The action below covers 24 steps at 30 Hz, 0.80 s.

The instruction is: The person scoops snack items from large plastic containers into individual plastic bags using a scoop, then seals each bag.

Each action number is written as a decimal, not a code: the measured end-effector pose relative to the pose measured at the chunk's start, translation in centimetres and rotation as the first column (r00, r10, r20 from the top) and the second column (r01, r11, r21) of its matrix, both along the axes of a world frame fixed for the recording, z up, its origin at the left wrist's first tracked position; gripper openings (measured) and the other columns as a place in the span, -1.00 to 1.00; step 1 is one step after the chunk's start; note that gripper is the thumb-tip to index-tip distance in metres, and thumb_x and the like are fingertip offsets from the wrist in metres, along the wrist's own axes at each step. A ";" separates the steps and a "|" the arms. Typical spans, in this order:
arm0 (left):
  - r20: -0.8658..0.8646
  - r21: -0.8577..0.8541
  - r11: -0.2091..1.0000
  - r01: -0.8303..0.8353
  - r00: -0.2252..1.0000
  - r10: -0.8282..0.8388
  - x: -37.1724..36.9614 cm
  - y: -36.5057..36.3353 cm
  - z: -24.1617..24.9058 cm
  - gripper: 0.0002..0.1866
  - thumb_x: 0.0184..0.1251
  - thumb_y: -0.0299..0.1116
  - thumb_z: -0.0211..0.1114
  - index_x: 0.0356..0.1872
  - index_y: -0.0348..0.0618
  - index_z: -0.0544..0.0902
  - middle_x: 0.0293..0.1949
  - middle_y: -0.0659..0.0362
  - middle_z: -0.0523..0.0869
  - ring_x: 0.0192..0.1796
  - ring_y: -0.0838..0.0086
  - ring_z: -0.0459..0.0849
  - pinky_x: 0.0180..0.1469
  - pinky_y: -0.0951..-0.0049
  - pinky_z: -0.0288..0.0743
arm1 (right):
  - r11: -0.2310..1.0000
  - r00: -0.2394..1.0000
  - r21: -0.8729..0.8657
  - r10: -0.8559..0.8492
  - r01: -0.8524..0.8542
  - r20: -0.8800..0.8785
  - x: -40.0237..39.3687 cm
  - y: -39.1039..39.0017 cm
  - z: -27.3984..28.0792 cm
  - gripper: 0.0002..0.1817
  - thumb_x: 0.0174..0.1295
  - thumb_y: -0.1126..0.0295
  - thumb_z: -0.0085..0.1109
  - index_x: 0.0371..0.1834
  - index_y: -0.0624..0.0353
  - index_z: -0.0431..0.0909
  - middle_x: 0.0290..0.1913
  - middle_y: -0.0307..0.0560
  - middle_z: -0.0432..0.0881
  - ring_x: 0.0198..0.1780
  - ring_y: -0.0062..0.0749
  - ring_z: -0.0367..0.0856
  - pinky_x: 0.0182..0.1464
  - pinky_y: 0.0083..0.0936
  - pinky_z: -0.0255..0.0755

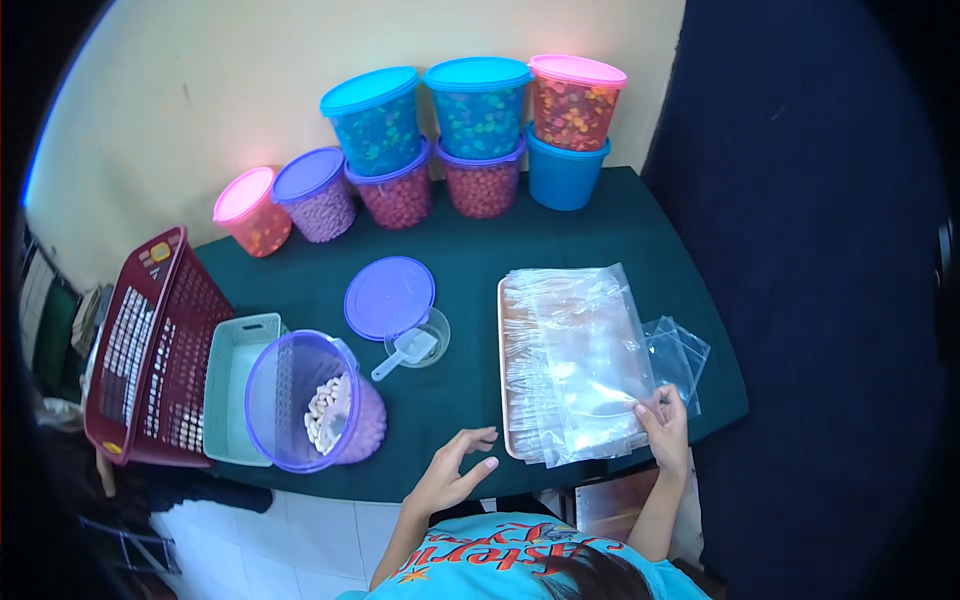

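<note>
My right hand (665, 432) pinches the right edge of a clear plastic bag (600, 370) on top of a thick stack. The stack of bags lies on a shallow peach tray (504, 380). My left hand (455, 472) hovers near the table's front edge, left of the tray, thumb and fingers apart with nothing in them. Farther left, an uncovered purple tub (370, 425) leans with white, bean-shaped pieces inside. Between tub and tray, a white scoop (411, 348) rests across a small clear bowl (440, 325).
A purple lid (390, 298) lies behind the bowl. Loose clear bags (685, 350) sit right of the tray. A green basket (228, 400) and a tall maroon basket (155, 340) stand at left. Lidded tubs, some stacked, including a blue tub (565, 175), line the wall.
</note>
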<state>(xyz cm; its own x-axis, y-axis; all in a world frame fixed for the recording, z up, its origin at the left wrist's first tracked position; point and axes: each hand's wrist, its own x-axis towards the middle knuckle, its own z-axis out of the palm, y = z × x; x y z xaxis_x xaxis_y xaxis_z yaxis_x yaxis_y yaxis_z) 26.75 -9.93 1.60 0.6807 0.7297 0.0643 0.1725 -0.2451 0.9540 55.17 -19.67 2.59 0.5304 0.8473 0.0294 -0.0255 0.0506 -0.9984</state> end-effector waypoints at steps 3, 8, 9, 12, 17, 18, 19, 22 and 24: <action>0.142 -0.103 0.985 -0.140 0.978 0.154 0.1 -1.0 0.1 -0.53 0.26 -0.25 0.02 0.13 -0.30 0.26 0.00 0.00 0.43 -0.03 0.31 0.51 0.02 0.35 0.36 | 0.987 0.985 0.016 0.161 -0.161 -0.060 0.4 -0.1 0.4 -0.81 0.07 0.60 0.03 -0.38 0.17 0.20 -0.47 -0.12 0.54 -0.51 -0.67 0.45 -0.48 -0.72 0.35; 0.401 -0.288 0.886 -0.363 0.795 0.455 -3.6 -2.0 0.6 -0.37 0.28 0.00 -0.08 0.23 -0.23 0.16 0.07 0.00 0.38 -0.01 0.29 0.49 0.01 0.32 0.36 | 0.806 0.809 -0.086 0.577 -0.586 -0.112 0.8 1.5 0.5 -0.80 0.01 0.66 0.06 -0.34 0.21 0.29 -0.44 -0.19 0.51 -0.48 -0.70 0.45 -0.47 -0.74 0.33; 0.396 -0.291 0.887 -0.359 0.798 0.453 -4.3 -2.3 1.3 -0.37 0.26 0.01 -0.04 0.20 -0.26 0.22 0.04 -0.01 0.41 -0.02 0.30 0.49 0.00 0.34 0.38 | 0.737 0.744 -0.099 0.658 -0.668 -0.115 0.6 2.0 0.8 -0.81 0.02 0.64 0.07 -0.32 0.23 0.32 -0.42 -0.18 0.53 -0.47 -0.74 0.41 -0.47 -0.76 0.29; 0.380 -0.248 0.950 -0.187 0.884 0.273 -6.7 -3.2 1.2 -0.44 0.24 -0.06 0.04 0.12 -0.30 0.34 0.01 -0.01 0.44 -0.04 0.34 0.49 -0.04 0.39 0.41 | 0.595 0.618 -0.233 0.786 -0.769 -0.029 -0.8 3.8 2.0 -0.84 0.03 0.62 0.08 -0.34 0.25 0.32 -0.41 -0.17 0.54 -0.49 -0.77 0.38 -0.49 -0.77 0.26; 0.296 -0.370 0.873 -0.318 0.850 0.435 -8.7 -5.3 2.4 -0.74 0.08 -0.47 0.18 -0.20 -0.41 0.57 -0.34 0.01 0.62 -0.29 0.35 0.62 -0.20 0.40 0.48 | 0.486 0.512 -0.284 0.859 -0.827 -0.021 -3.6 6.0 2.5 -0.88 0.05 0.58 0.07 -0.37 0.23 0.34 -0.46 -0.23 0.56 -0.49 -0.78 0.36 -0.50 -0.77 0.22; 0.295 -0.367 0.869 -0.332 0.844 0.448 -9.4 -5.6 2.5 -0.74 0.08 -0.47 0.18 -0.20 -0.41 0.57 -0.34 0.01 0.62 -0.29 0.35 0.62 -0.20 0.40 0.48 | 0.474 0.498 -0.281 0.867 -0.835 -0.019 -4.1 6.5 2.5 -0.88 0.05 0.58 0.07 -0.37 0.23 0.34 -0.46 -0.23 0.56 -0.49 -0.78 0.36 -0.50 -0.77 0.22; 0.306 -0.394 0.863 -0.316 0.840 0.447 -10.2 -5.9 2.6 -0.74 0.07 -0.50 0.19 -0.20 -0.41 0.57 -0.33 0.01 0.62 -0.29 0.36 0.62 -0.22 0.42 0.48 | 0.460 0.482 -0.281 0.876 -0.842 -0.008 -4.7 6.9 2.5 -0.88 0.05 0.57 0.08 -0.37 0.23 0.35 -0.45 -0.23 0.57 -0.49 -0.78 0.36 -0.50 -0.77 0.22; 0.287 -0.393 0.867 -0.305 0.856 0.431 -13.0 -6.3 2.4 -0.78 0.13 -0.54 0.15 -0.18 -0.37 0.57 -0.31 0.04 0.62 -0.28 0.47 0.61 -0.27 0.56 0.49 | 0.424 0.448 -0.298 0.894 -0.855 -0.011 -7.3 7.7 3.1 -0.87 0.04 0.55 0.09 -0.37 0.23 0.35 -0.46 -0.22 0.57 -0.50 -0.76 0.35 -0.48 -0.75 0.24; 0.205 -0.384 0.880 -0.279 0.904 0.376 -15.1 -6.4 2.8 -0.79 0.13 -0.55 0.14 -0.19 -0.37 0.58 -0.32 0.04 0.62 -0.29 0.46 0.61 -0.27 0.56 0.49 | 0.422 0.411 -0.236 0.906 -0.875 0.098 -9.3 8.3 3.1 -0.87 0.04 0.56 0.08 -0.38 0.24 0.33 -0.48 -0.22 0.56 -0.46 -0.73 0.43 -0.44 -0.74 0.31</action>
